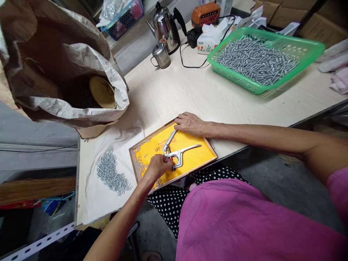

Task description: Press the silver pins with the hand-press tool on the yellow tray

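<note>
A silver hand tool with two long handles and a spring [178, 154] lies over a shallow wooden-rimmed tray [178, 180] with a yellow bottom. My left hand [159, 166] is closed in a pinch at the tool's head, beside a small red part; what sits between the fingertips is hidden. At the tray's far edge, my right hand [191, 124] has its fingers curled around the end of one handle. Small metal pins [140, 166] are scattered along the tray's left side.
A heap of metal pins [111, 174] lies on white cloth left of the tray. A green basket [255, 88] full of similar pins stands at the back right. An open sack [81, 116], a metal cup [161, 58] and a kettle [167, 30] stand at the back.
</note>
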Available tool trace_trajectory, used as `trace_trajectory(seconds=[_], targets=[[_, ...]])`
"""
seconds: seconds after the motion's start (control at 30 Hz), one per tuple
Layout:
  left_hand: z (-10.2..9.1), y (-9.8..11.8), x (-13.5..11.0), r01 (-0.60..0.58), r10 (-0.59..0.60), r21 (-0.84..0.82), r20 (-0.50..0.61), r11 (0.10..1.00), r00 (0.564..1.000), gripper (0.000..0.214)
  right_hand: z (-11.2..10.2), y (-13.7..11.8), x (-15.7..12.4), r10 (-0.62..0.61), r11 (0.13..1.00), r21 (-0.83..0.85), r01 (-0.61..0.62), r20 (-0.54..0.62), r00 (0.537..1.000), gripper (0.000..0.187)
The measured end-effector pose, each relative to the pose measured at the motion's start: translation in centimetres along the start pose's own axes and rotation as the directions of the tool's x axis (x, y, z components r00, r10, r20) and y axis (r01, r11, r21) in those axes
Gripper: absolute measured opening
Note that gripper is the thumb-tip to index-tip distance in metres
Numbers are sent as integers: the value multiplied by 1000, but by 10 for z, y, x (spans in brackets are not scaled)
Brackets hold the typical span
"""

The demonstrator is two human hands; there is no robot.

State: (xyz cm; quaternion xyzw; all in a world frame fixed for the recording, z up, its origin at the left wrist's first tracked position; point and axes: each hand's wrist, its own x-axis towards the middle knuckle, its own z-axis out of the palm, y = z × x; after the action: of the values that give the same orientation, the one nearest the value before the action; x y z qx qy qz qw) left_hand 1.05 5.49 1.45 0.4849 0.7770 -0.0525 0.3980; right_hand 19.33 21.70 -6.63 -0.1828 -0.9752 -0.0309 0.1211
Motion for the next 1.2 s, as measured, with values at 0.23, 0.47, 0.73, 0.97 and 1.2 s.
trace_trajectory(seconds=[0.23,0.47,0.73,0.97,1.2], targets=[[12,-15,-4,99,-85,-345,53,934,995,33,-11,-4,2,51,996,65,-58,107,993,28],[20,-20,-7,66,-49,-520,48,851,998,50,-21,-9,-18,-21,974,227,-7,121,992,70],[22,-23,-9,74,-66,-521,33,850,997,46,-32,-21,-34,-82,972,232,46,151,985,92],[22,-21,-10,96,-90,-478,36,873,995,36,-36,-30,-40,-31,967,253,-4,135,990,83],[30,-9,-17,-317,355,161,-439,935,825,28,-44,-40,-37,-2,958,283,-50,181,983,40]])
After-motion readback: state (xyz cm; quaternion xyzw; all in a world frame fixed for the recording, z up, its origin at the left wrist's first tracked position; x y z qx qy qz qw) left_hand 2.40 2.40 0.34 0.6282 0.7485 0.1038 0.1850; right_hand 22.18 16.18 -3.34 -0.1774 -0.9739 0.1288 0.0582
